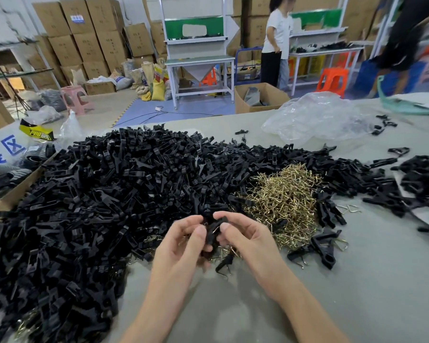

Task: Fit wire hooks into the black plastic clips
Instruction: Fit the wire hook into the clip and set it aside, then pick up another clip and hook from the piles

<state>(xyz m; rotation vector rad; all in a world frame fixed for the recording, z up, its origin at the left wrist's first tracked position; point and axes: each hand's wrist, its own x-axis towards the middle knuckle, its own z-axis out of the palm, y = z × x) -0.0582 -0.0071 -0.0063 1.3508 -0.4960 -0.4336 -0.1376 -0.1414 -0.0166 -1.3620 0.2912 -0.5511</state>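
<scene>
Both hands meet over the table's middle around one black plastic clip [213, 231]. My left hand [181, 246] grips its lower part, thumb on its front. My right hand [243, 240] pinches its upper part between thumb and fingers. A glint of wire shows on the clip between the thumbs. Behind the hands spreads a huge pile of black clips [109, 189]. A heap of brass-coloured wire hooks [285, 196] lies just right of the hands. A few clips with hooks fitted [322, 248] lie on the table to the right.
A cardboard box edge [13, 191] borders the pile on the left. A crumpled clear plastic bag [317, 117] lies at the back right, with more clips [419, 179] at the right edge. A person stands at workbenches beyond the table. Bare grey table surface [357, 293] lies near me.
</scene>
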